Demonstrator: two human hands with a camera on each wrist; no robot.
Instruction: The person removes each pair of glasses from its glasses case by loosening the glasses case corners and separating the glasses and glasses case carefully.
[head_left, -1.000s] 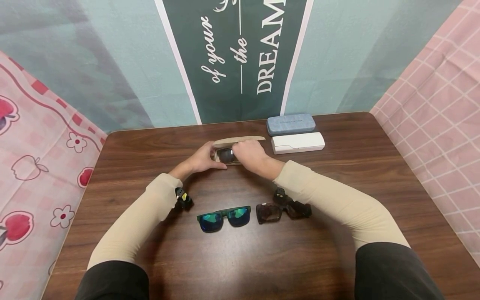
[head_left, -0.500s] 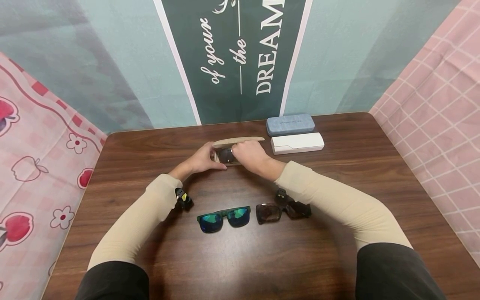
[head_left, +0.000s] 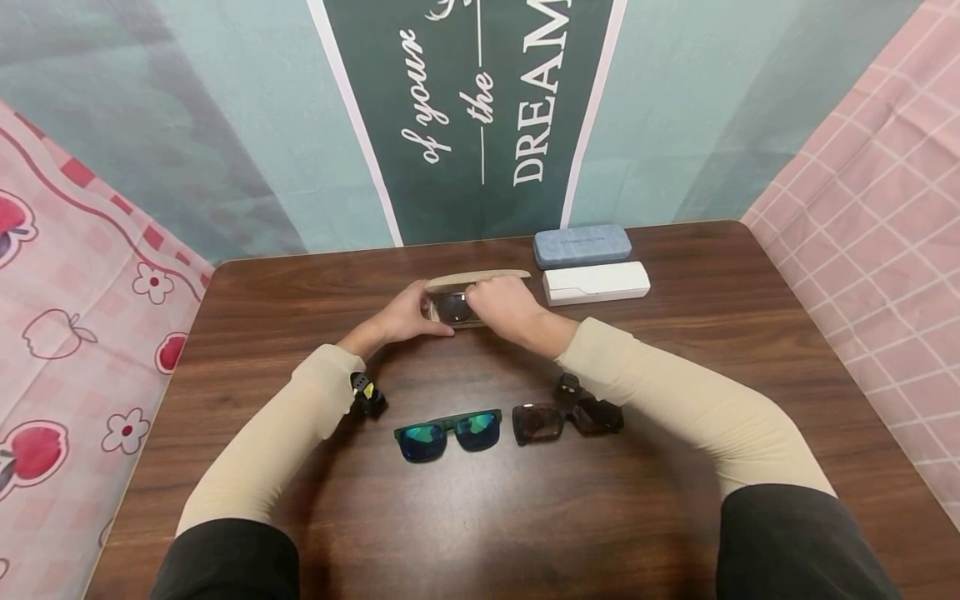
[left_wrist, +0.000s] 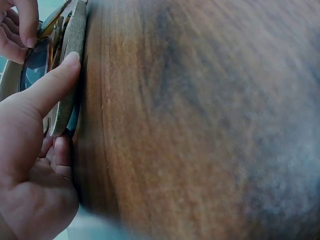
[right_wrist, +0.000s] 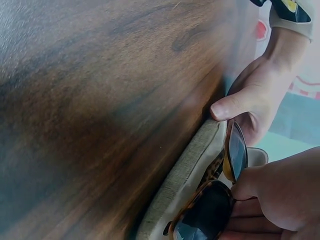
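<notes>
A beige hard glasses case (head_left: 480,282) stands with its lid raised at the far middle of the table. Tortoiseshell sunglasses with dark lenses (right_wrist: 205,212) sit at its opening. My left hand (head_left: 408,317) grips the left end of the case; in the left wrist view its thumb lies along the case's outer wall. With my right hand (head_left: 506,307) I pinch the sunglasses near the bridge, as the right wrist view shows. That hand hides their right half in the head view. Part of a folded temple (right_wrist: 214,167) shows behind the lenses.
Nearer me lie green-framed sunglasses with blue-green mirrored lenses (head_left: 450,437) and brown-framed sunglasses (head_left: 542,423), the latter beside my right sleeve. A white glasses case (head_left: 596,283) and a blue glasses case (head_left: 582,246) stand closed at the back right.
My right wrist has shifted slightly to the right. The case, the pinched sunglasses and my left hand look the same.
</notes>
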